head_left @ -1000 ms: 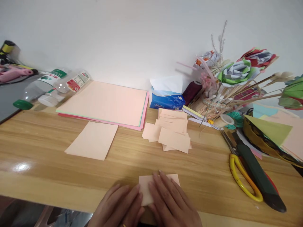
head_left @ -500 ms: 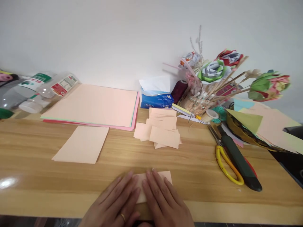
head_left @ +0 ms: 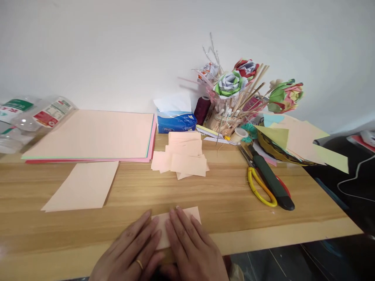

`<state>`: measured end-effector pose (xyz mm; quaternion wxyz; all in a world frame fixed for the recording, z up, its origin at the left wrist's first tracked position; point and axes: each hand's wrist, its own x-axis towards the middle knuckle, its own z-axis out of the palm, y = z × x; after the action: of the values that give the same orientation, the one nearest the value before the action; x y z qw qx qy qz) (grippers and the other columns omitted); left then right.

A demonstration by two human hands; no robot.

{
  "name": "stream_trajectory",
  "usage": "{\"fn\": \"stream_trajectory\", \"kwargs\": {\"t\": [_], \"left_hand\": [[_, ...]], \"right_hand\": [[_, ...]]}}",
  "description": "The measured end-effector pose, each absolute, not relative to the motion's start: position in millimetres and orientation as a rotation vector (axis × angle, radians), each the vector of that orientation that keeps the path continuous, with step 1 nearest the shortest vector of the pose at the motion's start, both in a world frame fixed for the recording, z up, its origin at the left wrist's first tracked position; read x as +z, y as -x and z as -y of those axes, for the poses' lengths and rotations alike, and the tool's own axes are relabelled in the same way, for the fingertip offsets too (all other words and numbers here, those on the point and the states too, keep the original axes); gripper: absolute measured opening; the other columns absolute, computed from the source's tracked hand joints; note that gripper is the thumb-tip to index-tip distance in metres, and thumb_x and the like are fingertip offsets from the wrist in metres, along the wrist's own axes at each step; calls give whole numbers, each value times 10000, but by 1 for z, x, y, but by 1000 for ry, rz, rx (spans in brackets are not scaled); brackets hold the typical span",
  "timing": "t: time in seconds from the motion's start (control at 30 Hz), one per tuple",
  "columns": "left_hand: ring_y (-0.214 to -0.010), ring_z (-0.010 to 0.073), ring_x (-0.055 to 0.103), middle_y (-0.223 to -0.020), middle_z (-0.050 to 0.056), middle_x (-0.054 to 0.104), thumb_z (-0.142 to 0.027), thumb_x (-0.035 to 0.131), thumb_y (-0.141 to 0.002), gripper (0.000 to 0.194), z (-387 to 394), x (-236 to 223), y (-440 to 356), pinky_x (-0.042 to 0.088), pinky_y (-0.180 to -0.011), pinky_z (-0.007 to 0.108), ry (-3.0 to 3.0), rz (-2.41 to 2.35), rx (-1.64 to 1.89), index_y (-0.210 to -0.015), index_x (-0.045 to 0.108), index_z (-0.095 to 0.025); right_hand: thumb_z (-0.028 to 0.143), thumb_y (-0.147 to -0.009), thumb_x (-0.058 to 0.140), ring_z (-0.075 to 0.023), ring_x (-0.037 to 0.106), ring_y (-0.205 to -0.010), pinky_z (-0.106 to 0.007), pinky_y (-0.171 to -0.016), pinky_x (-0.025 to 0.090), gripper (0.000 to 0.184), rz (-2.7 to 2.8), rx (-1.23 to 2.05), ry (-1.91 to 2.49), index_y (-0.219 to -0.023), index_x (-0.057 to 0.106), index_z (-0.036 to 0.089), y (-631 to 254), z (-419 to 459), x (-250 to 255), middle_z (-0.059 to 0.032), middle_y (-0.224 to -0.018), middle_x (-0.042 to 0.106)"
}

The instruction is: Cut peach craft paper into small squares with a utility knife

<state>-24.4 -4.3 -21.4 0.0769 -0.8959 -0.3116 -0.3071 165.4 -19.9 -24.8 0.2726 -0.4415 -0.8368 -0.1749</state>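
A small peach paper piece lies near the table's front edge, under both of my hands. My left hand, with a ring on one finger, rests on its left end with the fingers stretched out. On its right part my right hand lies flat, fingers extended side by side; one corner shows beyond them. The thumbs are mostly hidden below. Beyond the hands is a loose pile of small peach paper pieces. Larger peach sheets lie to the left.
A stack of big coloured sheets lies behind, by plastic bottles. A blue tissue pack stands at the wall beside paper flowers. Scissors, a dark green cutter and a basket of paper are right.
The view has turned to the right, so everything on the table sits further left in it. My hands stay flat on the paper piece with hardly any shift.
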Motion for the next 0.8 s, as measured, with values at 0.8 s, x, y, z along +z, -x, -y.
{"fn": "stream_trajectory", "kwargs": {"t": [0.8], "left_hand": [[-1261,204,428,-1294,74,540,0,313,-814,624,10,-19,33,461,-919,314,2720,735,-475,-1375,361,-270]], "right_hand": [[684,-818,340,-217,381,-1271,-366,-1085,173,772,2474,-480,1379,-1244,500,60,-198,40,-10,-114,-1332,493]]}}
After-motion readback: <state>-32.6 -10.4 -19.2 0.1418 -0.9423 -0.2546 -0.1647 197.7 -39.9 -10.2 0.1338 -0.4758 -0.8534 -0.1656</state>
